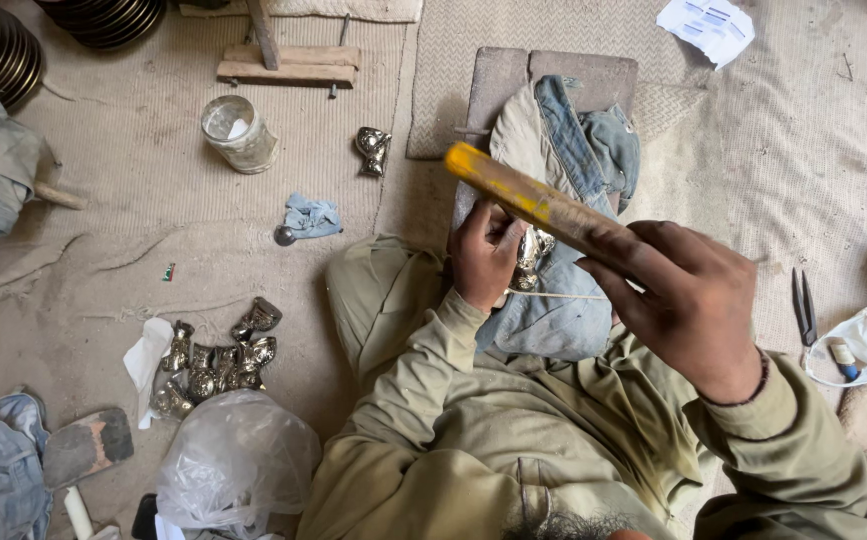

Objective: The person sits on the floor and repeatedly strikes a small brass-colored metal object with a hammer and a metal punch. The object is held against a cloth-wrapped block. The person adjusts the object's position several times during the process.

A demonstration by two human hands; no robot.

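My left hand (484,255) pins the shiny metal piece (531,258) on the denim pad (564,150), 12 o'clock of my lap; right hand (679,300) grips the yellow-handled hammer (524,198), raised. Best: short square taps, fingers clear.

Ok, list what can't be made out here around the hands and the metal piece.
- Head view: the shiny metal piece is mostly covered by the left hand, so its shape is unclear.
- The yellow wooden handle in the right hand runs under the palm, which hides its lower end.
- The thin stick disappears behind the right hand.
- The heap of metal pieces on the floor is too small to count.
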